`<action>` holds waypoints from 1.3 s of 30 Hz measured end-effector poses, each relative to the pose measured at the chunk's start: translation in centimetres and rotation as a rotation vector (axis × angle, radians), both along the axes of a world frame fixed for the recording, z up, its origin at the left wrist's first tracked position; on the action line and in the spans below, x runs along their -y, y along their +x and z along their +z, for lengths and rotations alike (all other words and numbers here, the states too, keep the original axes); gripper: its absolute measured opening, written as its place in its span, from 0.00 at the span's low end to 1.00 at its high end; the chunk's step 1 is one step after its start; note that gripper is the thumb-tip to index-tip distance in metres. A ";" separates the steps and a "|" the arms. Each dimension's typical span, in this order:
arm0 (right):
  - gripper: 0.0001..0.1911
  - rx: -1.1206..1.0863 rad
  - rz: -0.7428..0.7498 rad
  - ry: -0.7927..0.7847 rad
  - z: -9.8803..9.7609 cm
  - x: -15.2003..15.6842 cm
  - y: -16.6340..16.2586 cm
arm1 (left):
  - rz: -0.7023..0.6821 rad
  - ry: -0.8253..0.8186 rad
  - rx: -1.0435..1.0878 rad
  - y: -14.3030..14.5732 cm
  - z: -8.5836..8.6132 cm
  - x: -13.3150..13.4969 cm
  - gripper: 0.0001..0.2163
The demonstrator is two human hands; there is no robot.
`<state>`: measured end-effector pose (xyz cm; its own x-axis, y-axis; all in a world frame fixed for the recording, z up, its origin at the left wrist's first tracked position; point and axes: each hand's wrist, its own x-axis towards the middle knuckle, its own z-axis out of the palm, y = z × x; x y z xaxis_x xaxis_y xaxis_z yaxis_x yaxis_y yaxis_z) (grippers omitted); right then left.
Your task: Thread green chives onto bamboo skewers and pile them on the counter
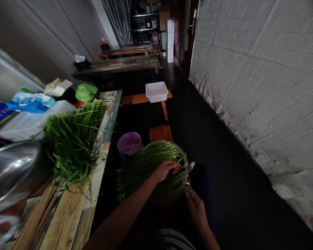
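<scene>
Left hand (167,170) is lying loosely open on green stalks (146,163) heaped in the metal bowl (186,166), right hand (197,208) just nearer, grip undiscernible; another pile (73,139) is waiting on the surface (67,211) leftward, so much work probably remains.

On the wooden table (67,215), by its right edge, a heap of green chives (73,142); near left corner, a metal bowl (10,166); far end, a green bag (85,92). On the low bench (135,99), a white tub (156,91).
</scene>
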<state>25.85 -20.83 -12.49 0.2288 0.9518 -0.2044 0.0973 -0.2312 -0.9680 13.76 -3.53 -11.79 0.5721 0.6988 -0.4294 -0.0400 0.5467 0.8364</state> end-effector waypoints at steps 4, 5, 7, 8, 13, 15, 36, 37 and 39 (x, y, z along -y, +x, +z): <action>0.20 -0.005 0.004 -0.021 -0.1 0.1 0.2 | 0.021 -0.078 0.008 -0.2 0.2 0.1 0.16; 0.20 -0.004 0.004 -0.022 -0.1 0.1 0.2 | 0.020 -0.090 0.003 -0.2 0.3 0.1 0.16; 0.20 -0.005 0.000 -0.021 -0.2 0.1 0.3 | 0.012 -0.100 -0.008 -0.2 0.4 0.2 0.16; 0.21 -0.005 -0.004 -0.019 -0.3 0.1 0.2 | 0.006 -0.098 -0.013 -0.1 0.4 0.2 0.16; 0.20 -0.006 0.003 -0.020 -0.2 0.2 0.1 | -0.027 -0.069 -0.037 -0.1 0.3 0.0 0.15; 0.19 -0.008 0.000 -0.008 -0.1 0.2 0.1 | -0.050 -0.047 -0.053 -0.2 0.2 0.1 0.15; 0.20 0.011 -0.220 -0.101 -5.2 2.8 0.7 | -0.501 0.523 -0.574 -0.7 -7.4 -0.3 0.12; 0.20 0.015 -0.224 -0.111 -5.4 3.0 0.7 | -0.412 0.564 -0.601 -0.2 -7.9 -0.6 0.09; 0.21 0.018 -0.225 -0.126 -5.6 3.0 0.6 | -0.257 0.664 -0.675 1.1 -8.9 -1.0 0.07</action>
